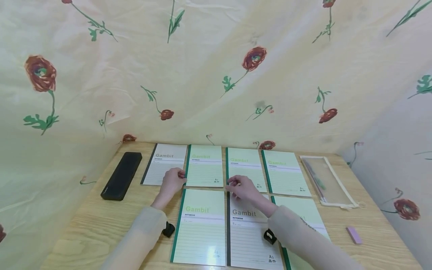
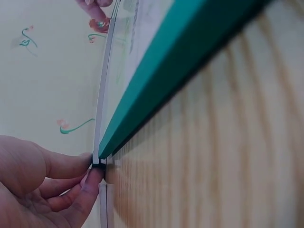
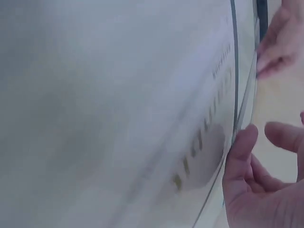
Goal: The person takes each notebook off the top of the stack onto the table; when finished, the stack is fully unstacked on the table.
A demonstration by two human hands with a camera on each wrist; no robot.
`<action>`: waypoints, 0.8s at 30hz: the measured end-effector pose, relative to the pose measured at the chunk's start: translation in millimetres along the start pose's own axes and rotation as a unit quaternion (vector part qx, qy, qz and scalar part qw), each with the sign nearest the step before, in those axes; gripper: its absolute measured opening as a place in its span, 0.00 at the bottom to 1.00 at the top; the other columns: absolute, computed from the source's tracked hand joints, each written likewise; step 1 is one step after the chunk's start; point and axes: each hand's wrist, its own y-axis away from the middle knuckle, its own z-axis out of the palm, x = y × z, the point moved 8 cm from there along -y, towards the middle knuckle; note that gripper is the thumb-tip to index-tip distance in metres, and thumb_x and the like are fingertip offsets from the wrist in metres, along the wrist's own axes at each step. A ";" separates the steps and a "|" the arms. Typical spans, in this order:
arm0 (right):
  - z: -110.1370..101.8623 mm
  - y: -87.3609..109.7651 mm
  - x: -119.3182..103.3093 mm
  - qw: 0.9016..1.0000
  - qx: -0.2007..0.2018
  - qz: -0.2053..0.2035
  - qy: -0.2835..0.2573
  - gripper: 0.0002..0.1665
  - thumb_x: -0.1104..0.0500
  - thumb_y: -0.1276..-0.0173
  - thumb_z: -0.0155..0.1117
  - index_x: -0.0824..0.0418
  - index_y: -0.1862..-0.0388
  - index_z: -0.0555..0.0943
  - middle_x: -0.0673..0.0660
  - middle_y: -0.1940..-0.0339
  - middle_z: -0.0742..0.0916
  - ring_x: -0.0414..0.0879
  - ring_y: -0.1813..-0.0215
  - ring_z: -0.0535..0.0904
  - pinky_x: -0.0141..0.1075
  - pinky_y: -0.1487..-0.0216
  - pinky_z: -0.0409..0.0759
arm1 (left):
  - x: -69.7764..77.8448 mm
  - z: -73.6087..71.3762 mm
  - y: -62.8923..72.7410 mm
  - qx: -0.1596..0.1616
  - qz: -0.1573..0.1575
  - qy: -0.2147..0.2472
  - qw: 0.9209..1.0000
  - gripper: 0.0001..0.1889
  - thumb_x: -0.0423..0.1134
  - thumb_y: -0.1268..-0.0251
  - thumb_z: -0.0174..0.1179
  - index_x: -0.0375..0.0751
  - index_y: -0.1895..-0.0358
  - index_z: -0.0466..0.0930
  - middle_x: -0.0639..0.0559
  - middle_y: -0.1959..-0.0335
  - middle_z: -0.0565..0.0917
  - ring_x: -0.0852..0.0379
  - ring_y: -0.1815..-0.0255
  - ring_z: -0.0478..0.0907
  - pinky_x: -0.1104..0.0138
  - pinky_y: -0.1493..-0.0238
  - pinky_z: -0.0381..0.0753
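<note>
My left hand (image 1: 173, 182) pinches the near left corner of a green-spined Gambit notebook (image 1: 204, 168), second from the left in the back row. Close by, thumb and finger meet at that corner in the left wrist view, beyond the green spine (image 2: 156, 80) of a nearer notebook. My right hand (image 1: 245, 188) is over the gap between the rows, near that notebook's right corner. In the right wrist view its thumb (image 3: 282, 135) stands apart from its fingers (image 3: 242, 147), which lie against a notebook edge.
The back row also holds a grey notebook (image 1: 165, 168) and green ones (image 1: 244, 167) (image 1: 287, 174). In front lie a green notebook (image 1: 199, 232), a dark-spined one (image 1: 249, 240) and another green one (image 1: 318, 219). A black case (image 1: 122, 176), mesh pouch (image 1: 329, 180) and purple eraser (image 1: 353, 235) flank them.
</note>
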 end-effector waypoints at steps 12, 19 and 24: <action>-1.7 -39.4 -5.2 0.997 -0.006 -0.025 0.068 0.19 0.60 0.32 0.68 0.68 0.45 0.81 0.55 0.68 0.82 0.44 0.74 0.78 0.34 0.71 0.78 | 5.0 -1.0 -2.0 -0.019 0.000 -0.024 1.000 0.09 0.26 0.38 0.64 0.28 0.55 0.81 0.44 0.64 0.82 0.48 0.61 0.79 0.58 0.55 0.80; 1.7 -48.8 -4.8 0.995 -0.003 -0.037 0.090 0.20 0.58 0.33 0.70 0.67 0.46 0.82 0.53 0.71 0.81 0.44 0.72 0.72 0.35 0.69 0.71 | 9.6 -4.6 -8.7 -0.029 -0.005 -0.044 0.999 0.08 0.29 0.37 0.64 0.30 0.57 0.81 0.44 0.63 0.83 0.48 0.60 0.80 0.57 0.55 0.80; 3.0 -50.1 -2.9 0.995 0.004 -0.033 0.089 0.21 0.57 0.35 0.71 0.66 0.47 0.82 0.53 0.71 0.81 0.44 0.71 0.72 0.35 0.69 0.71 | 14.2 -9.9 -20.1 -0.026 -0.010 -0.040 0.999 0.08 0.32 0.34 0.63 0.30 0.57 0.81 0.42 0.61 0.83 0.48 0.61 0.79 0.58 0.58 0.79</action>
